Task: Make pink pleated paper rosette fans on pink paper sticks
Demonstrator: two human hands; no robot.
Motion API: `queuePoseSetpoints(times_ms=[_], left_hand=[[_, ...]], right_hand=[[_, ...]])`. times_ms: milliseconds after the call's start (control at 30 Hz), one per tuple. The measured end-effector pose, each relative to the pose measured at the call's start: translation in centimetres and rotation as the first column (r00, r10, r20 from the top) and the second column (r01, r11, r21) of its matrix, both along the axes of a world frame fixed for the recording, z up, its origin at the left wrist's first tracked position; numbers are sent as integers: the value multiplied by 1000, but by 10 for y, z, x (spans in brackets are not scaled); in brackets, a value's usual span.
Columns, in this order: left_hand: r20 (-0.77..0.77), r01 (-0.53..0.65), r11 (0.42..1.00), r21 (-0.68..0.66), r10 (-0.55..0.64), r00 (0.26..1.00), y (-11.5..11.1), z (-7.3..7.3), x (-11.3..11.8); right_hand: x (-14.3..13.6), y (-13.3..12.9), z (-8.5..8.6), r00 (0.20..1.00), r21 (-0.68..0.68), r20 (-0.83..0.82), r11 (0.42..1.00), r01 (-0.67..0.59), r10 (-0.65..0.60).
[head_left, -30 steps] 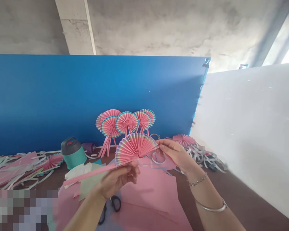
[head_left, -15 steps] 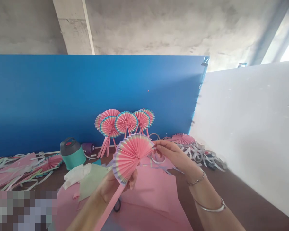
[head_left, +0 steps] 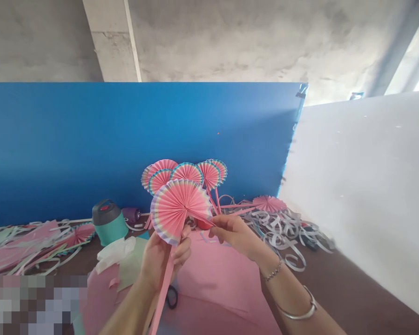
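A pleated pink paper fan (head_left: 181, 204) with a lilac and pale green rim is spread over most of a circle, a gap at its lower right. My left hand (head_left: 167, 258) is closed round its base from below, where a long pink strip (head_left: 162, 293) hangs down. The fingertips of my right hand (head_left: 230, 232) pinch the end of the fan's right edge. Pink paper sheets (head_left: 219, 274) lie beneath both hands. Behind the held fan, several finished-looking round fans (head_left: 186, 172) stand upright.
Left of centre stand a teal jar with a dark lid (head_left: 109, 223) and a purple object (head_left: 131, 214). Curled white strips (head_left: 282, 232) and another pink fan (head_left: 268, 203) lie at right. Dark scissor handles (head_left: 172, 297) rest near my left wrist. A blue panel (head_left: 91, 139) rises behind.
The held fan has opened wider, its right edge drawn downward by my right hand. Both hands and the fan have shifted left, and the fan now overlaps the upright ones more.
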State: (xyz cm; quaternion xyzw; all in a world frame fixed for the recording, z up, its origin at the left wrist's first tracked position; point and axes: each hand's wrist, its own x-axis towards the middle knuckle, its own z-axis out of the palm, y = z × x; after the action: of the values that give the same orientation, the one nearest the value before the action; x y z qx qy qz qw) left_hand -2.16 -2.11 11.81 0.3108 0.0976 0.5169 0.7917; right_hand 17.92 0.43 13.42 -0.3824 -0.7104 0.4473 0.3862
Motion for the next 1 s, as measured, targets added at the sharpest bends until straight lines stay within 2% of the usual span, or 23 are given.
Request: queuePoseSetpoints(times_ms=[200, 300, 367, 433, 500, 600, 800, 1000], left_hand=[[-9, -82, 997, -3, 82, 997, 2, -3, 1], [-10, -81, 997, 7, 81, 997, 2, -2, 2], [-19, -61, 998, -3, 61, 998, 1, -2, 2], [-38, -38, 999, -15, 37, 999, 1, -3, 3], [-56, -32, 999, -29, 30, 998, 1, -5, 3], [-51, -89, 994, -56, 86, 995, 1, -7, 2], [-24, -230, 965, -130, 229, 973, 5, -12, -3], [66, -188, 969, -160, 200, 978, 8, -15, -3]], right_hand=[[-11, -4, 0, 995, 72, 92, 997, 30, -37], [-15, -9, -2, 976, 177, 165, 978, 109, -139], [-17, -12, -4, 931, 299, 229, 931, 210, -284], [-19, -14, -8, 862, 426, 277, 858, 287, -425], [-19, -13, -12, 804, 520, 319, 802, 294, -502], [-18, -10, -16, 774, 561, 385, 793, 236, -503], [-18, -9, -15, 789, 485, 434, 851, 201, -434], [-20, -9, -19, 796, 484, 447, 859, 170, -409]])
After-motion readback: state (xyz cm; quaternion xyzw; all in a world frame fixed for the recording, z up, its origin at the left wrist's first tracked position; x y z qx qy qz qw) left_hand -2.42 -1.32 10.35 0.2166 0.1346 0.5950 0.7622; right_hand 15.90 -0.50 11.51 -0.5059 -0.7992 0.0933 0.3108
